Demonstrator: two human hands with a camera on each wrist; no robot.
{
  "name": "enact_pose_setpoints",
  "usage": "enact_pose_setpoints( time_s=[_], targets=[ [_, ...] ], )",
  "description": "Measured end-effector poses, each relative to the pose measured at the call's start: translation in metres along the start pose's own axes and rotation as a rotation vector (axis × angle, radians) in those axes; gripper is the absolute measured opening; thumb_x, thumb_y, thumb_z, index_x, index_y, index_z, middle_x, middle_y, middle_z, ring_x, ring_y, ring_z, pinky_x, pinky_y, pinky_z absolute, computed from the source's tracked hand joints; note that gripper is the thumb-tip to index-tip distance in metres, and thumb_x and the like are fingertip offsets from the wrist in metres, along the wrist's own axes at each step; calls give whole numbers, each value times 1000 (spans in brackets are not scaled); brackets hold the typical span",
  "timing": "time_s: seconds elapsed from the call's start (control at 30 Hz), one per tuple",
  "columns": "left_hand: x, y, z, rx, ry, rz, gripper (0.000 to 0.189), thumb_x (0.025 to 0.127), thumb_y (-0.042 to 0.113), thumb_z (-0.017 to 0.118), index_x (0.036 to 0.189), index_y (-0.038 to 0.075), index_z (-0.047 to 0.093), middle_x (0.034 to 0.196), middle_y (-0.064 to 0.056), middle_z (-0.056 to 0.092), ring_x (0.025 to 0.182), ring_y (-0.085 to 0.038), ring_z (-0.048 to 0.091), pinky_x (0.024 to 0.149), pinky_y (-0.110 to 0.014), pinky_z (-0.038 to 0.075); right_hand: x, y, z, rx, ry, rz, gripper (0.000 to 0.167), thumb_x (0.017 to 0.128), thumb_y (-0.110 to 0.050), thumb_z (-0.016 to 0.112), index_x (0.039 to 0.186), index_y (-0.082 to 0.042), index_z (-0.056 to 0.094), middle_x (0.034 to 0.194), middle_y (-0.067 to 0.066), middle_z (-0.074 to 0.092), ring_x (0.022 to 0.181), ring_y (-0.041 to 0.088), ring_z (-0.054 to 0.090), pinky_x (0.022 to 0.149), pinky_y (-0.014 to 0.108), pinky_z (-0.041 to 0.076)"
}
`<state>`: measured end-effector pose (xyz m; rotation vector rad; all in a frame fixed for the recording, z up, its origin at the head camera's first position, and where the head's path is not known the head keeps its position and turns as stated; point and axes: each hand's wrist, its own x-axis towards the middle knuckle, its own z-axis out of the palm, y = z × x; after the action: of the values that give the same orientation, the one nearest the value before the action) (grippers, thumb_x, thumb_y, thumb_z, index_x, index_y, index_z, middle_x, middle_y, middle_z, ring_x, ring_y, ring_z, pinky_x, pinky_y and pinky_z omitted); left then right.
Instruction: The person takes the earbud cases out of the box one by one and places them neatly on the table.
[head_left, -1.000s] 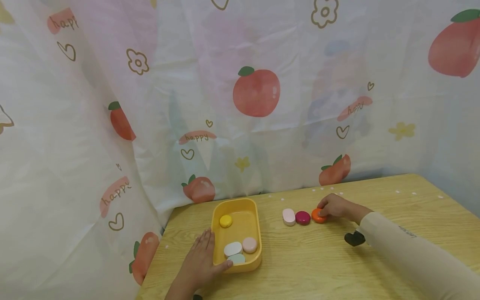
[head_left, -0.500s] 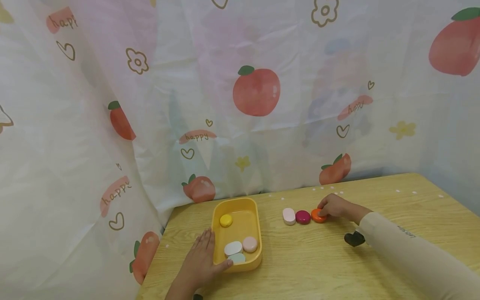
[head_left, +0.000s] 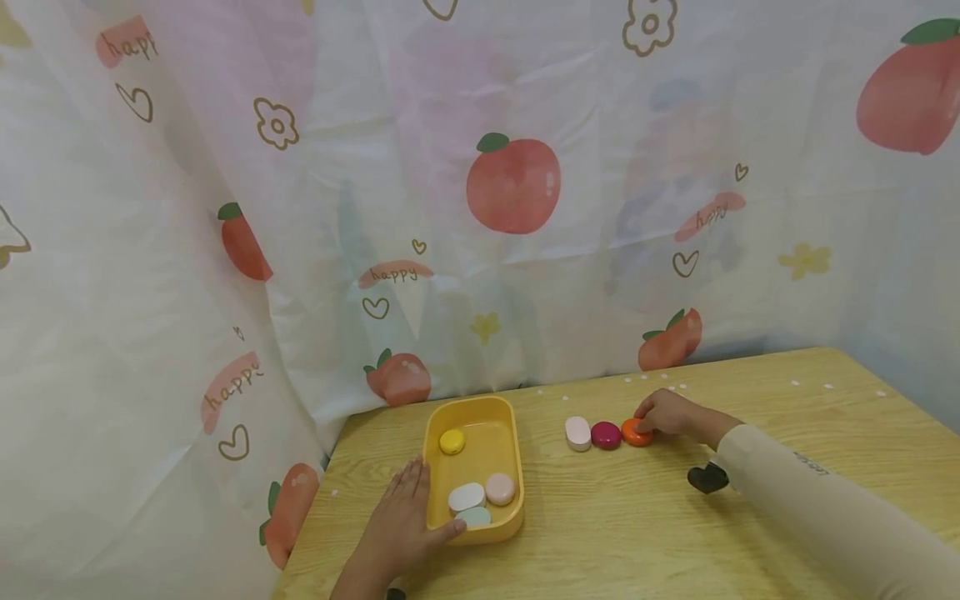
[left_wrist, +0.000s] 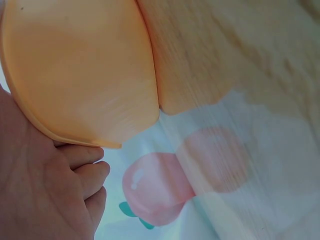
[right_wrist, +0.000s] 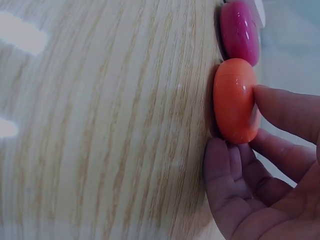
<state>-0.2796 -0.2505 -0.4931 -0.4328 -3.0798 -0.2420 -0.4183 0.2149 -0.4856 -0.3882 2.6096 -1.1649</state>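
My right hand [head_left: 666,412] holds a glossy, rounded orange case [head_left: 637,432] on the table, thumb on its top and fingers at its side. In the right wrist view, the orange case [right_wrist: 235,100] sits right against a magenta case [right_wrist: 240,32]. A pale pink oval case [head_left: 578,434] stands left of the magenta one, completing a row. My left hand [head_left: 401,517] rests against the left wall of a yellow tray [head_left: 517,467], fingers extended and thumb at the near rim. The left wrist view shows the tray's outer wall [left_wrist: 85,70] against the palm and fingers.
Inside the tray lie a yellow round case [head_left: 452,442], a pink round case [head_left: 499,489], a white oval case [head_left: 467,497] and a pale green case [head_left: 474,518], partly hidden. A fruit-print curtain [head_left: 585,275] hangs behind the wooden table [head_left: 600,533].
The orange case and my right hand have shifted very slightly left, toward the magenta case. My left hand and the tray stay in place.
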Motion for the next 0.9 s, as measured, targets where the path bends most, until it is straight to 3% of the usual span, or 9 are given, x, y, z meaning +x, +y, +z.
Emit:
enact_pose_setpoints(
  time_s=[0.47,0.9],
  targets=[
    [4,2,-5,-8,-33,-12,115,81,85,37,151,-6,23,158,-21,18,145,-33,16,115,-50,15,1,1,-3,11,1,30,32,86,-7,69,107,15,63,97,13,65,80,21,58,71,35,52],
    [9,5,-8,2,-50,-21,119,79,86,37,150,-8,25,156,-23,20,144,-34,19,115,-50,15,1,2,-2,60,-2,62,31,88,-9,67,109,14,63,95,10,64,77,20,58,70,35,52]
  ],
)
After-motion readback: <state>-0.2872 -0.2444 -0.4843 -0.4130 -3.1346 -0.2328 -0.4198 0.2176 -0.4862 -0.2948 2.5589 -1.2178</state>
